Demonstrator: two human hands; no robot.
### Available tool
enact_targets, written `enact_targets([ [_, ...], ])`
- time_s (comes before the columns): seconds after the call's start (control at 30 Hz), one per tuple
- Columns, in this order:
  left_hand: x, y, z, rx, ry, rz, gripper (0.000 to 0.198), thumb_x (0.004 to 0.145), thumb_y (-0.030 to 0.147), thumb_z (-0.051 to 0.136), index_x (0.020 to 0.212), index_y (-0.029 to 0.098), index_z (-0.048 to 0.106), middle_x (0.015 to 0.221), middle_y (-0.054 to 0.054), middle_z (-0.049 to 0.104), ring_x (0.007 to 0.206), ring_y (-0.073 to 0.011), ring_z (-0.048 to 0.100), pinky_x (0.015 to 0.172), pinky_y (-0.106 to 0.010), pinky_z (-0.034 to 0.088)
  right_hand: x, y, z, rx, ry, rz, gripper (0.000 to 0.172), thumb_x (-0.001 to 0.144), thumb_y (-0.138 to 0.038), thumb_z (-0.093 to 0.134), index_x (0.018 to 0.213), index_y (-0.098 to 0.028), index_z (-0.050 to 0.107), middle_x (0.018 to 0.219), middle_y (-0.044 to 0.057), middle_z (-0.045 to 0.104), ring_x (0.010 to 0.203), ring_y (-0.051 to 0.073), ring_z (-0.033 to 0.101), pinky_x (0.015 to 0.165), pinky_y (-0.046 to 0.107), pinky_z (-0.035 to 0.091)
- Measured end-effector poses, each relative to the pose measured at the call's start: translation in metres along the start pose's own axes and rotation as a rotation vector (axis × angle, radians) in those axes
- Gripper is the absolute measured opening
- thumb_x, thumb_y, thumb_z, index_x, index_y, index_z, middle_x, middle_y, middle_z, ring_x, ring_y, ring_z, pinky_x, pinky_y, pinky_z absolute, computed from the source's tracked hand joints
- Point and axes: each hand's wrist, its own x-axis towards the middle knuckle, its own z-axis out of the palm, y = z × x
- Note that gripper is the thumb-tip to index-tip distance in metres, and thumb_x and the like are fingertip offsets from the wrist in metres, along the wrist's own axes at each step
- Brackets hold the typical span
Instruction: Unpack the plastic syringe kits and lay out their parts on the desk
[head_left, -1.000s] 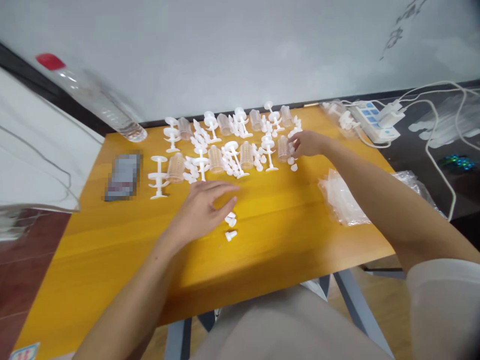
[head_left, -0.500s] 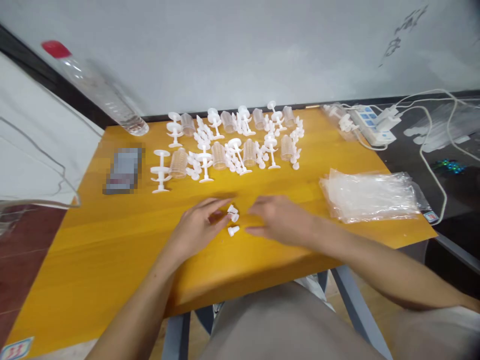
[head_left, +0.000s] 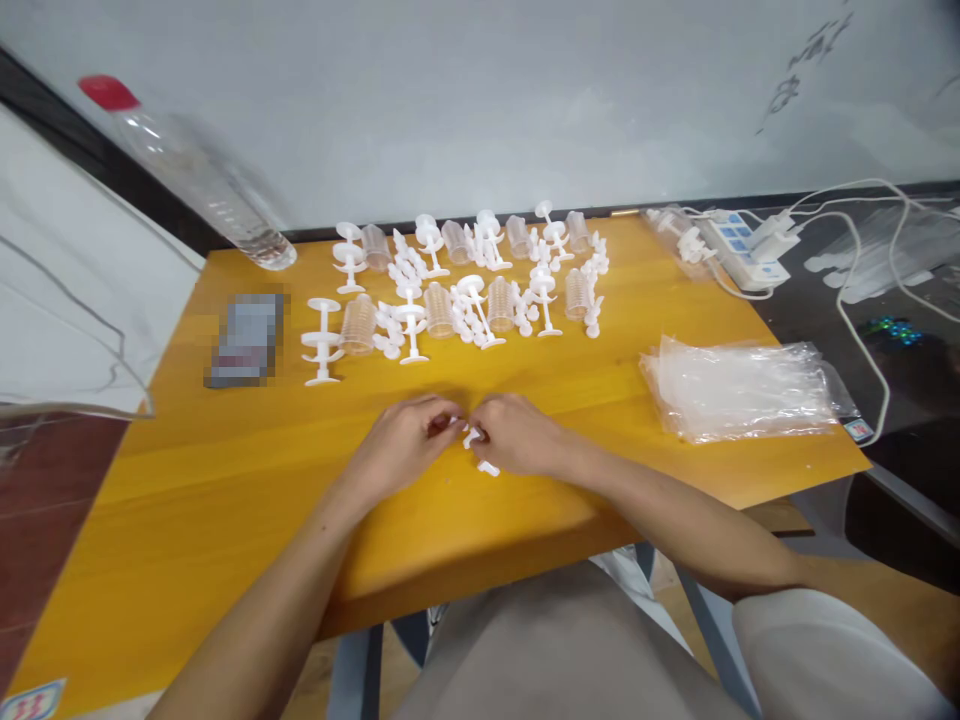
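Observation:
Close together over the front of the wooden table, my left hand (head_left: 411,440) and my right hand (head_left: 517,437) almost meet at the fingertips. My left thumb and fingers are pinched together; what they hold, if anything, is too small to make out. The curled fingers of my right hand close on a small white plastic nozzle (head_left: 471,438), partly hidden by them. Another white nozzle (head_left: 488,468) lies on the table just below my right fingers.
Behind my hands stand two rows of white plungers (head_left: 323,345), clear ribbed barrels (head_left: 358,325) and small nozzle piles (head_left: 388,335). A blurred-out phone-like object (head_left: 246,340) and a bottle (head_left: 225,205) are left; plastic bags (head_left: 742,390) and a power strip (head_left: 742,250) right.
My right hand has moved left onto the small white nozzles, and its fingers have closed. My left fingers have drawn together. The lowest nozzle has shifted a little to the right.

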Motion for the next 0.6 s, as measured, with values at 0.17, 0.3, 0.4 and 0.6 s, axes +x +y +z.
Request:
enact_targets([
  [0.17,-0.003,0.001,-0.008,0.058,-0.099,0.169,0.025,0.100,0.031,0.055,0.104,0.026,0.079,0.112,-0.007,0.077,0.099,-0.0243,0.073,0.093,-0.038,0.057,0.001,0.006,-0.004,-0.054,-0.001,-0.083,0.023,0.092,-0.009,0.059,0.110,-0.008,0.073,0.112,0.018,0.074,0.103,0.028,0.073,0.084,0.032,0.052],
  [0.3,-0.006,0.002,-0.009,0.175,-0.122,0.173,0.029,0.100,0.028,0.051,0.107,0.024,0.079,0.111,-0.010,0.075,0.096,-0.0260,0.073,0.092,-0.041,0.058,0.000,0.010,-0.007,-0.113,0.008,-0.148,0.024,0.095,-0.003,0.056,0.112,-0.008,0.072,0.112,0.017,0.072,0.102,0.025,0.072,0.087,0.031,0.053],
  [0.4,0.000,0.009,-0.013,0.219,-0.087,0.162,0.033,0.102,0.033,0.049,0.114,0.023,0.077,0.109,-0.010,0.074,0.094,-0.0249,0.072,0.090,-0.039,0.057,-0.006,0.016,-0.019,-0.156,0.023,-0.139,0.026,0.096,-0.001,0.052,0.112,-0.006,0.071,0.110,0.018,0.072,0.101,0.025,0.072,0.088,0.033,0.053],
  [0.6,0.071,0.060,-0.024,-0.001,0.054,0.128,0.026,0.097,0.043,0.061,0.103,0.022,0.075,0.094,-0.003,0.079,0.084,-0.0210,0.073,0.081,-0.032,0.055,-0.019,0.038,-0.034,-0.180,-0.044,-0.031,0.028,0.095,0.000,0.050,0.106,-0.005,0.074,0.111,0.020,0.073,0.102,0.026,0.072,0.090,0.033,0.052],
])
